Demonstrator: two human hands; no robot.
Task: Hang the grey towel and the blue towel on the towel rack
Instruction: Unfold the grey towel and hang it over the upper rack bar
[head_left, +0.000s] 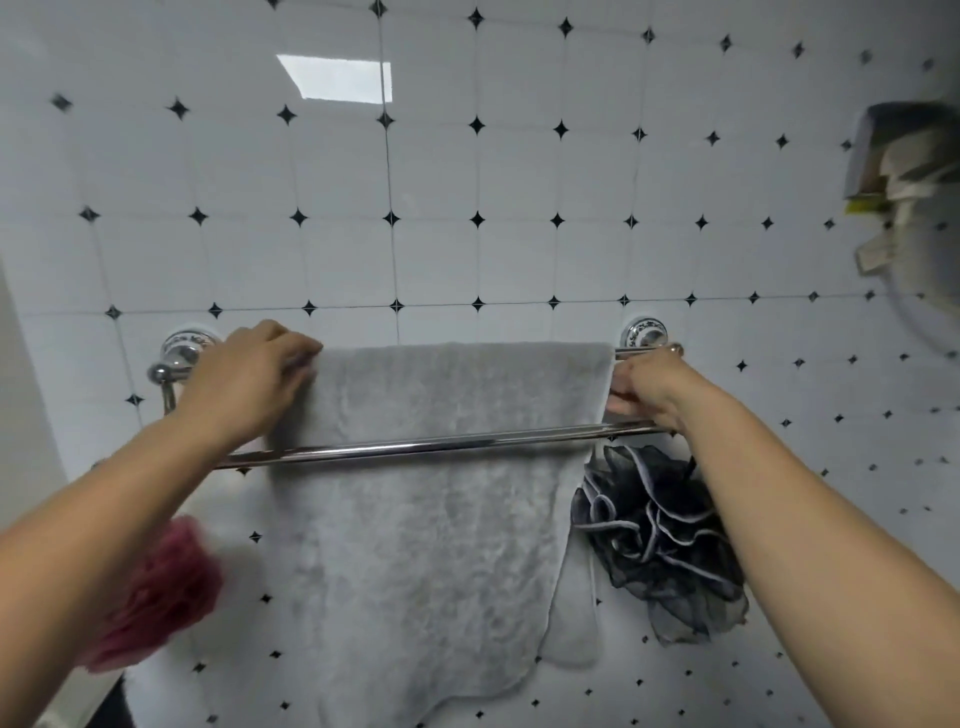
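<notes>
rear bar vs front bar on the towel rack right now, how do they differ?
Load: the rear bar carries the grey towel draped over it, with only its right end plainly showing; the front bar is bare along its length.
Position: the rear bar sits higher and further back; the front bar sits lower and crosses in front of the hanging towel.
Shared: both are shiny metal, horizontal and parallel.

Two-bar towel rack (441, 446); grey towel (431, 545) draped over rear bar; black loofah (660, 535) under right end.
</notes>
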